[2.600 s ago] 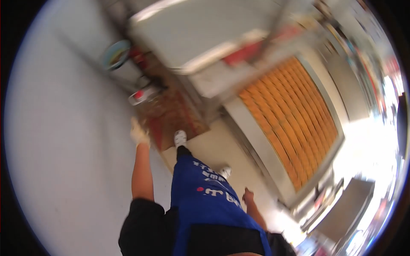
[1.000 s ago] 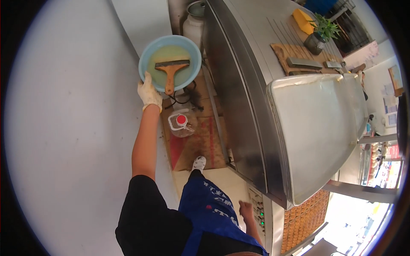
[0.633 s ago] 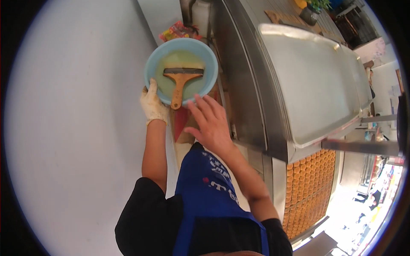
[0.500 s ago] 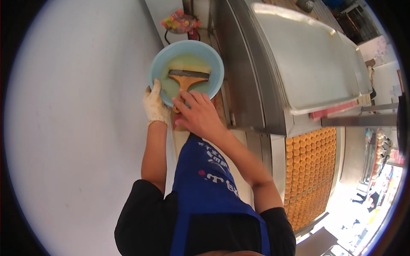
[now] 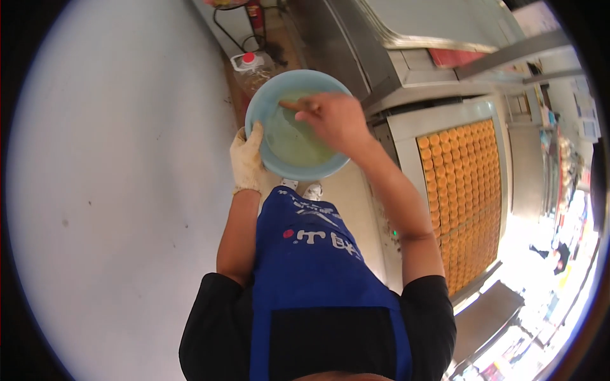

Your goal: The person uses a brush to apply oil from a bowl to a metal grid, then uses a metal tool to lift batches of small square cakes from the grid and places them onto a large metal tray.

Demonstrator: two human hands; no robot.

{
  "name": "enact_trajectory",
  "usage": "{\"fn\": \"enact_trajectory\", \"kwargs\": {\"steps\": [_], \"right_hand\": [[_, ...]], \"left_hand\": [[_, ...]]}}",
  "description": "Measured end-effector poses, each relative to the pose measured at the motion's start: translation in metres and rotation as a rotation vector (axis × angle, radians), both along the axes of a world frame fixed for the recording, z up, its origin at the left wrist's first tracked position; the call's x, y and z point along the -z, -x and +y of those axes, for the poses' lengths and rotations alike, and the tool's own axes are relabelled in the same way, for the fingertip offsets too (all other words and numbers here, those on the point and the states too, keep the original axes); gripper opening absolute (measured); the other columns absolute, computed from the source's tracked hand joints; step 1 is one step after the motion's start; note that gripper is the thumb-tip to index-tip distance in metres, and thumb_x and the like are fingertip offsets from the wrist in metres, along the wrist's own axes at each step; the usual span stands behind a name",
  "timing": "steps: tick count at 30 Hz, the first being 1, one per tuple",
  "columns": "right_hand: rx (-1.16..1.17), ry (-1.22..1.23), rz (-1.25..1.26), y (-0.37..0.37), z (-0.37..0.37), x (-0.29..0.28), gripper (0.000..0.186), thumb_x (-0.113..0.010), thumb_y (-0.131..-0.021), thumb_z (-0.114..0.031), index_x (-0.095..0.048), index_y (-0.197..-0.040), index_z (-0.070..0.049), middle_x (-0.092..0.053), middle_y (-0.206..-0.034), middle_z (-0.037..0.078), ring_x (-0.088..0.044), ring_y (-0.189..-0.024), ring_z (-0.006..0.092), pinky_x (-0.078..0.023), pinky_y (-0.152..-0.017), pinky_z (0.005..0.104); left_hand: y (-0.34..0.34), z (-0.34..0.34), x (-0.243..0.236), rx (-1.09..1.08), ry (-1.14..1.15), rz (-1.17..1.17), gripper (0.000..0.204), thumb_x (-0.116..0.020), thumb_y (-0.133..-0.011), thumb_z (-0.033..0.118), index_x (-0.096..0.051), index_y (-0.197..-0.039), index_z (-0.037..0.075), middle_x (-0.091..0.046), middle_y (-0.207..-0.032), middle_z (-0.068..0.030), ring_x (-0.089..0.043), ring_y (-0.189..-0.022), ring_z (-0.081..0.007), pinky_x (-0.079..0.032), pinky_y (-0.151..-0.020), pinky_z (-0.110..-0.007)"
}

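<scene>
A light blue plastic basin (image 5: 255,105) with pale yellow-green liquid (image 5: 302,143) in it is held out in front of me. My left hand (image 5: 246,159), in a cream work glove, is closed on the basin's left rim with its thumb over the edge. Bare and slightly blurred, my right hand (image 5: 333,120) is closed over the basin around a brush (image 5: 289,104). Part of the wooden brush shows at my fingers; the rest is hidden by the hand.
Rows of round golden-brown pastries (image 5: 460,171) fill a tray in the metal unit at right. Beyond it, a large metal tray (image 5: 438,19) rests on a steel cabinet (image 5: 330,38). A clear jug with a red cap (image 5: 248,58) stands behind the basin; a pale wall (image 5: 127,190) runs along the left.
The brush, earlier lying in the basin with its wide head visible, is now gripped in my right hand. The basin and my view have shifted toward the pastries, and the jug has come into sight.
</scene>
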State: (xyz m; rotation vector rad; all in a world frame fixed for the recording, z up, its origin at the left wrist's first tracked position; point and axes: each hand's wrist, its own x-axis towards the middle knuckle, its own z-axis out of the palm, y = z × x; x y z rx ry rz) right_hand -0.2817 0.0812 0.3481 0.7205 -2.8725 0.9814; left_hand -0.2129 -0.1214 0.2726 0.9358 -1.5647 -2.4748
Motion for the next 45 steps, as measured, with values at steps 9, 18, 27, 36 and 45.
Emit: {"fn": "enact_trajectory", "kwargs": {"steps": [9,18,27,36,45], "right_hand": [[0.195,0.332,-0.068,-0.094,0.104,-0.049,0.029,-0.086,-0.086,-0.013,-0.079,-0.112,-0.002,-0.080,-0.100,0.016,-0.077,-0.085,0.0282,-0.060,-0.078,0.0356],[-0.049,0.215,0.205,-0.211,0.163,-0.032,0.027,-0.081,-0.086,-0.009,-0.077,-0.113,-0.003,-0.076,-0.114,0.014,-0.073,-0.105,0.0339,-0.061,-0.089,0.0426],[-0.051,0.087,0.149,-0.296,0.249,-0.045,0.034,-0.076,-0.080,-0.004,-0.076,-0.114,-0.006,-0.076,-0.117,0.010,-0.071,-0.114,0.0292,-0.062,-0.090,0.0406],[-0.016,0.109,-0.069,-0.321,0.338,-0.091,0.026,-0.080,-0.085,-0.008,-0.080,-0.111,-0.005,-0.078,-0.109,0.013,-0.074,-0.102,0.0310,-0.061,-0.087,0.0403],[1.009,0.176,-0.248,-0.257,0.374,-0.081,0.043,-0.084,-0.090,-0.042,-0.080,-0.094,0.000,-0.076,-0.078,0.010,-0.073,-0.064,0.0177,-0.059,-0.064,0.0346]], "left_hand": [[-0.021,0.051,-0.018,0.262,0.052,-0.018,0.036,-0.071,-0.101,0.028,-0.067,-0.116,-0.004,-0.071,-0.103,-0.0080,-0.065,-0.085,-0.0160,-0.054,-0.077,-0.031],[-0.040,0.104,-0.019,0.475,-0.093,-0.003,0.040,-0.069,-0.104,0.025,-0.061,-0.130,-0.004,-0.069,-0.119,-0.0115,-0.067,-0.103,-0.0206,-0.056,-0.089,-0.035],[-0.080,0.187,-0.029,0.600,-0.142,-0.037,0.045,-0.067,-0.106,0.024,-0.054,-0.140,-0.001,-0.064,-0.132,-0.0145,-0.065,-0.118,-0.0280,-0.057,-0.097,-0.045],[-0.100,0.267,-0.015,0.666,-0.134,-0.077,0.041,-0.066,-0.106,0.025,-0.055,-0.137,-0.001,-0.065,-0.130,-0.0141,-0.066,-0.115,-0.0281,-0.059,-0.096,-0.045],[-0.078,0.329,-0.008,0.795,-0.188,-0.051,0.041,-0.069,-0.103,0.022,-0.055,-0.134,-0.001,-0.065,-0.124,-0.0146,-0.069,-0.106,-0.0260,-0.062,-0.087,-0.043]]}}
